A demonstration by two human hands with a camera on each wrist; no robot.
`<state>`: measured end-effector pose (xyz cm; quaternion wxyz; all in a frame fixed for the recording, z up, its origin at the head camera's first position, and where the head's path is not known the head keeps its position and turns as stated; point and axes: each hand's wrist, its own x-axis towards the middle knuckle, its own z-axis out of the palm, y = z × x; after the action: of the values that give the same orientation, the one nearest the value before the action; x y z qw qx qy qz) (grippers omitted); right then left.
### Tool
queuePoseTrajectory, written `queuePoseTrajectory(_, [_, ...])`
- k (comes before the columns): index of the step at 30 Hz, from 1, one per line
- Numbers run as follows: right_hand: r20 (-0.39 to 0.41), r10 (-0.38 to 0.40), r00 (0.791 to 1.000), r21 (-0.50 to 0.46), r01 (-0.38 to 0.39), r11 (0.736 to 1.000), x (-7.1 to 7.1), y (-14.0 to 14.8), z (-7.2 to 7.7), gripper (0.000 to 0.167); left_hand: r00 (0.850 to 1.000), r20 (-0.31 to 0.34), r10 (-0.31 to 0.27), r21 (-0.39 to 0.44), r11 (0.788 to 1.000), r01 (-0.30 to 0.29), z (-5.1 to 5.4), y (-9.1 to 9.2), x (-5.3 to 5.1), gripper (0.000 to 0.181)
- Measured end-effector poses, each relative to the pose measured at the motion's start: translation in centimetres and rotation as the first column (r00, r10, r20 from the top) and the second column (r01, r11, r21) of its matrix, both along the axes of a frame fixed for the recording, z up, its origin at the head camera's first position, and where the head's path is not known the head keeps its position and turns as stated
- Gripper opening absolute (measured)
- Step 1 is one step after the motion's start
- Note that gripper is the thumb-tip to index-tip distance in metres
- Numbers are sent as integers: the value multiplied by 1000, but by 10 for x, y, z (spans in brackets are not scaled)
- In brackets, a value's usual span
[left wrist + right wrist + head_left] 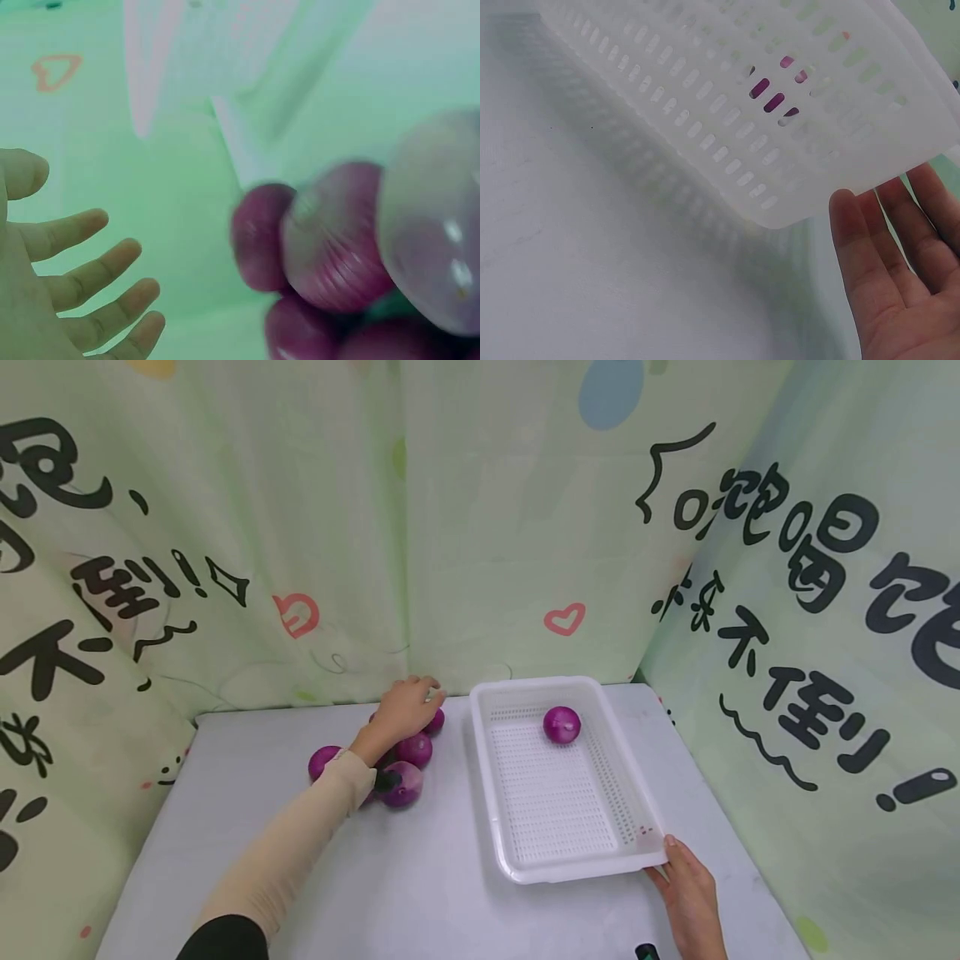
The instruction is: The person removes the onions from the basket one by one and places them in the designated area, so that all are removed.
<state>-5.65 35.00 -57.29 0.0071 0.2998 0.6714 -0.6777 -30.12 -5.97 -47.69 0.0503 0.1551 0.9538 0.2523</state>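
Observation:
My left hand [402, 708] reaches over a cluster of purple onions [402, 785] on the left of the table. In the left wrist view its fingers [79, 289] are spread and hold nothing, with the onions [341, 240] beside them. Hand and forearm hide part of the cluster. A white perforated plastic basket [555, 810] stands to the right, with one purple onion [562, 725] towards its far end. At the basket's near right corner, my right hand [690, 893] holds the edge, thumb on one side and fingers on the other.
The white table [450, 893] ends at a pale green printed curtain [465, 568] behind the onions and basket. More curtain [795, 710] hangs along the right side. A small black object [647, 952] shows beside my right wrist.

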Motion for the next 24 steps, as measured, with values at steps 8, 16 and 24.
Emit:
queuePoseTrajectory(8, [-6, -2, 1000, 3, 2, 1000, 0, -1, 1, 85, 994, -34, -105, 12, 994, 105, 14, 34, 8, 46])
queuePoseTrajectory(16, [-6, 6, 1000, 12, -6, 1000, 1, 0, 2, 85, 983, -5, -181, 46, 982, 181, 22, 75, 15, 48])
queuePoseTrajectory(24, [-6, 8, 1000, -1, -8, 1000, 0, 0, 1, 84, 973, 82, -217, 205, 959, 196, 12, 118, 24, 47])
